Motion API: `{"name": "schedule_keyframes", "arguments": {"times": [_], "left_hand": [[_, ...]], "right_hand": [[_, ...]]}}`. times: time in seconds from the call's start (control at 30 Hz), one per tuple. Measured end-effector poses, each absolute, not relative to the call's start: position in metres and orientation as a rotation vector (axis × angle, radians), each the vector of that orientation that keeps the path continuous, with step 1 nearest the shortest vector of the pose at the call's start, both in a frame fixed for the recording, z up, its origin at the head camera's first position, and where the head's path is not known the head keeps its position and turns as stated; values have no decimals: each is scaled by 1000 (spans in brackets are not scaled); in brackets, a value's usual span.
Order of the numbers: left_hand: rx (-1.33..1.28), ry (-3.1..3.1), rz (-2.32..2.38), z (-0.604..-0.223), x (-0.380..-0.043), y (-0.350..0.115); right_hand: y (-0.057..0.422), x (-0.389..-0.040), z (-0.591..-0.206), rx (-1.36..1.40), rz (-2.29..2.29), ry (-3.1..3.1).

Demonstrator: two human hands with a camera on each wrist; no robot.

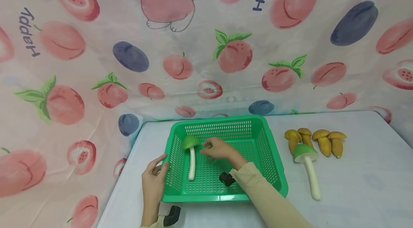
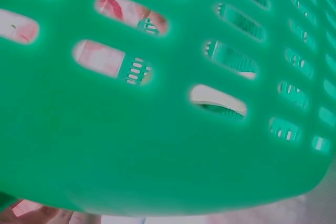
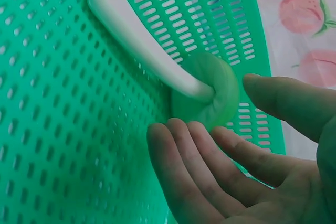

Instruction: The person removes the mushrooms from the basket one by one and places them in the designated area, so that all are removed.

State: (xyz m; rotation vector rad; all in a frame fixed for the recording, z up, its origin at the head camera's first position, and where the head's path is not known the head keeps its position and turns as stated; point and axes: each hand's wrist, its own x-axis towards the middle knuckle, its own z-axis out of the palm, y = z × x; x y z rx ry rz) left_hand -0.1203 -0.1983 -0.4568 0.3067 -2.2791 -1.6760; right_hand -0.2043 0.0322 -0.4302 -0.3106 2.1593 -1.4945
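Observation:
A toy mushroom with a green cap and long white stem lies along the left side of the green plastic basket. Just right of its cap is my right hand, holding nothing. In the right wrist view, its bent fingers and thumb are spread apart near the cap. My left hand rests at the basket's left rim, thumb and fingertips against it. The basket's slotted wall fills most of the left wrist view, and only a few fingers show at its lower edge.
On the white table, right of the basket, lies another green-capped mushroom. Several brown toy mushrooms sit just behind it. A fruit-patterned cloth hangs behind the table.

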Motion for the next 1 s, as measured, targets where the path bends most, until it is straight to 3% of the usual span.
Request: {"name": "schedule_keyframes", "arguments": {"times": [1.0], "left_hand": [[307,-2267,-1697,-458,-121,-198]], "right_hand": [[-1,-210,-448,-208,-1604,1858]]}}
